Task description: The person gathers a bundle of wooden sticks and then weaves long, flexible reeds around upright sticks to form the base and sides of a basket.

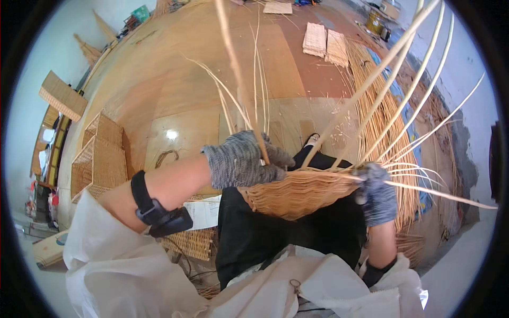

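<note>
A partly woven wicker basket (pixel 299 199) rests across my lap, with long pale rods standing up and out from its edge. My left hand (pixel 245 159), in a grey knitted glove, is at the basket's left end. Its fingers close around an upright wicker rod (pixel 238 69) beside the woven edge. On the right end, my right hand (pixel 375 195), gloved the same way, is closed on the edge where several wicker rods (pixel 419 164) fan out to the right. Its fingertips are partly hidden, and one rod (pixel 440 195) runs out past it.
A large heap of loose wicker rods (pixel 389 116) lies on the floor at right. Woven panels (pixel 315 40) lie at the back. Finished-looking wicker boxes (pixel 108 151) stand at left. A woven piece (pixel 188 244) and a paper sheet (pixel 204 213) lie beside my left leg.
</note>
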`<state>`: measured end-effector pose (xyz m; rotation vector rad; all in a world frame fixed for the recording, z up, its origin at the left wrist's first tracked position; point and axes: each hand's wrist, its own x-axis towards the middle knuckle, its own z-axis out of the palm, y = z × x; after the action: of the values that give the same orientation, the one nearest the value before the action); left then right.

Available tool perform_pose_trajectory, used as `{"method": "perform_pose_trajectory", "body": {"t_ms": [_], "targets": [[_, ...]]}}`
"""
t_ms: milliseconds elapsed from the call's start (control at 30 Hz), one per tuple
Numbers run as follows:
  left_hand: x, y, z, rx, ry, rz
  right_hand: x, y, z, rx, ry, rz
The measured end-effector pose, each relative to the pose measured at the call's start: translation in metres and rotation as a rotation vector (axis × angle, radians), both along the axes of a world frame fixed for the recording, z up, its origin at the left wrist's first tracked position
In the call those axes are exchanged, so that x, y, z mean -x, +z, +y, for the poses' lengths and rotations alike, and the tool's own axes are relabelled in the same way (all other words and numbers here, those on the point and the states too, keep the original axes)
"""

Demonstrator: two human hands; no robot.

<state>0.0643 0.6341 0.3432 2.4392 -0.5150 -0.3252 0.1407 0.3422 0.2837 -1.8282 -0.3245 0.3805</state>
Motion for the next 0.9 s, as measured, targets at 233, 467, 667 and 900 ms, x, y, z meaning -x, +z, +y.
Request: {"method": "perform_pose_trajectory", "body": {"t_ms": [233,467,667,900], "targets": [[0.001,-0.041,0.016,-0.053,-0.017,-0.206,0.006,-0.036,0.034,-0.453,-0.297,0.394],[0.014,-0.035,-0.009,0.053,0.456,-0.012,-0.002,-0.026,0.049,-0.596,-0.213,0.493],[-0.013,-0.021,0.001,0.305,0.652,0.149,-0.015,-0.017,0.069,-0.646,-0.302,0.502],[-0.037,-0.020,0.023,0.323,0.848,0.334,-0.032,-0.024,0.096,-0.694,-0.259,0.527]]}}
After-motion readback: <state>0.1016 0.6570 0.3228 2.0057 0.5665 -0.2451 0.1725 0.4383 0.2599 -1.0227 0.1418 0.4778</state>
